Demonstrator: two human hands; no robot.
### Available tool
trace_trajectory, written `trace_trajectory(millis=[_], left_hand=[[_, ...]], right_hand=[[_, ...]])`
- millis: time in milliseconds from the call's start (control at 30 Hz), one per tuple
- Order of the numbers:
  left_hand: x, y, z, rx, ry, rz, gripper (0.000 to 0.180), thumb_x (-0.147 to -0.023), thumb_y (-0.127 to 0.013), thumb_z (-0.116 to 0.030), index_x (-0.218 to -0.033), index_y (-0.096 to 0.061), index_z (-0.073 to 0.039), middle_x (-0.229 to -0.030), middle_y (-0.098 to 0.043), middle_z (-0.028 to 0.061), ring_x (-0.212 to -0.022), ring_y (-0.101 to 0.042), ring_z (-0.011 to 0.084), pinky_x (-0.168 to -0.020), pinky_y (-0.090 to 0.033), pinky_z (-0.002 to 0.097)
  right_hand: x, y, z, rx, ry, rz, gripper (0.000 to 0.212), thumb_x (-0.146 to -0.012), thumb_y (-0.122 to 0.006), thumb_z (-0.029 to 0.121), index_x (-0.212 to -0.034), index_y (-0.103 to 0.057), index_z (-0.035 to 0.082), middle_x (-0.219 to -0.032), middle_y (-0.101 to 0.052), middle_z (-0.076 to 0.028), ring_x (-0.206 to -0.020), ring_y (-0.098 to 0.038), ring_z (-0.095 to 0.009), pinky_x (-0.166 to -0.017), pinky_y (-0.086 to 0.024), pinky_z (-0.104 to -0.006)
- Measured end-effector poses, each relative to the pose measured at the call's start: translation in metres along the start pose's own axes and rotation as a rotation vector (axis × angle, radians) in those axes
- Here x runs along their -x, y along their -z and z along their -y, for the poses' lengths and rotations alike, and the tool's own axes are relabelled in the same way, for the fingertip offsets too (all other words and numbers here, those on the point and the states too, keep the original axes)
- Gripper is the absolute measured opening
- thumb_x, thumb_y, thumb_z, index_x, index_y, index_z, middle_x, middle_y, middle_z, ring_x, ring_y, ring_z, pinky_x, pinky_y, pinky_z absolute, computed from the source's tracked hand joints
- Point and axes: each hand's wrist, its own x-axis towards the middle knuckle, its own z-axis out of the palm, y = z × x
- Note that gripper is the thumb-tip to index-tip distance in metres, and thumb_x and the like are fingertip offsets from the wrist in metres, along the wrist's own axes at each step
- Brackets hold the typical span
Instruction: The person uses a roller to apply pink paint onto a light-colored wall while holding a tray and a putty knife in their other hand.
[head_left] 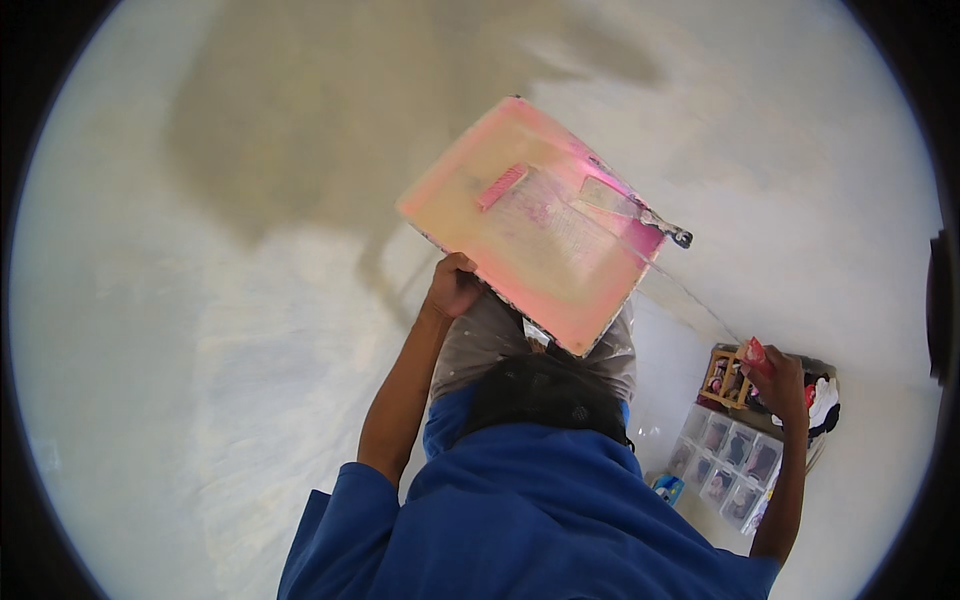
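Note:
A square board or shallow tray [560,265], smeared pink and cream, is tilted in front of my lap. My left hand [454,286] is closed on its lower left edge, the fingers hidden beneath. A paint roller's pink sleeve [502,187] rests on the board's face. Its long thin wire frame runs down right to a red handle [755,356], with my right hand [782,382] closed around it. Near the board's right edge lies what looks like a putty knife [610,198], its dark, paint-spotted handle [668,227] sticking out past the edge.
Low on the right, a clear plastic drawer unit [728,455] holds dark items. Beside it are a wooden rack [722,378], white cloth [824,402] and a small blue packet [668,487]. A pale surface with a broad shadow [290,120] surrounds me. Something dark [940,305] shows at the right rim.

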Motion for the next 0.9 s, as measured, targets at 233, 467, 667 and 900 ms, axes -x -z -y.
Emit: trace_trajectory(millis=[233, 467, 667, 900], left_hand=[[0.000, -0.011, -0.001, -0.041, -0.048, -0.057, 0.043, -0.065, -0.058, -0.009, -0.107, -0.056, 0.000, -0.105, -0.061, 0.0083, -0.101, -0.056, 0.0236, -0.095, -0.042, 0.0408], [-0.001, -0.012, -0.003, -0.076, 0.014, -0.048, 0.052, -0.066, -0.060, -0.010, -0.116, -0.053, 0.000, -0.112, -0.060, 0.0092, -0.107, -0.055, 0.0248, -0.098, -0.041, 0.0427], [-0.001, -0.014, -0.002, -0.053, -0.009, -0.051, 0.054, -0.066, -0.060, -0.011, -0.117, -0.052, -0.001, -0.112, -0.059, 0.0089, -0.107, -0.055, 0.0247, -0.097, -0.042, 0.0427], [-0.002, -0.001, -0.004, -0.043, -0.002, -0.010, 0.048, -0.066, -0.060, -0.010, -0.113, -0.055, 0.000, -0.108, -0.061, 0.0094, -0.105, -0.056, 0.0255, -0.096, -0.042, 0.0436]], right_hand=[[0.060, -0.010, -0.045, -0.137, -0.122, 0.035, 0.031, -0.068, -0.076, 0.017, -0.089, -0.061, -0.001, -0.071, -0.062, -0.016, -0.061, -0.059, -0.026, -0.061, -0.045, -0.0349], [0.063, -0.006, -0.026, -0.090, -0.137, 0.041, 0.038, -0.072, -0.075, 0.019, -0.103, -0.064, 0.001, -0.073, -0.064, -0.016, -0.063, -0.061, -0.026, -0.060, -0.045, -0.0337], [0.058, -0.006, -0.017, -0.120, -0.070, -0.009, 0.040, -0.071, -0.075, 0.016, -0.107, -0.063, 0.001, -0.077, -0.064, -0.018, -0.068, -0.063, -0.028, -0.064, -0.047, -0.0367], [0.099, 0.030, -0.052, -0.124, -0.245, 0.144, 0.036, -0.067, -0.077, 0.010, -0.099, -0.065, 0.000, -0.074, -0.065, -0.009, -0.065, -0.055, -0.012, -0.065, -0.046, -0.0304]])
